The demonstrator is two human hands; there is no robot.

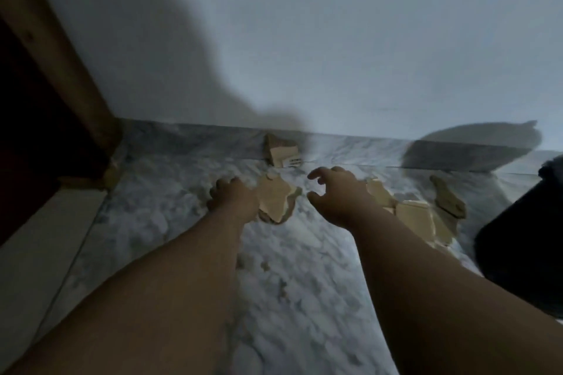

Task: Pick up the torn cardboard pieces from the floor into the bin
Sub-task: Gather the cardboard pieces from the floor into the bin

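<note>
The job looks barely begun: torn cardboard pieces lie scattered on the marble floor (304, 298), with one piece (281, 151) leaning at the skirting by the wall, a stack (275, 202) in the middle and more pieces (417, 218) off to the right near the dark bin (524, 246), whose inside cannot be seen. The left hand (233, 196) is curled down just beside the left edge of the middle stack, seemingly touching it, though whether it grips is unclear. The right hand (332, 192) hovers open and empty, fingers spread, between the stack and the right-hand pieces.
</note>
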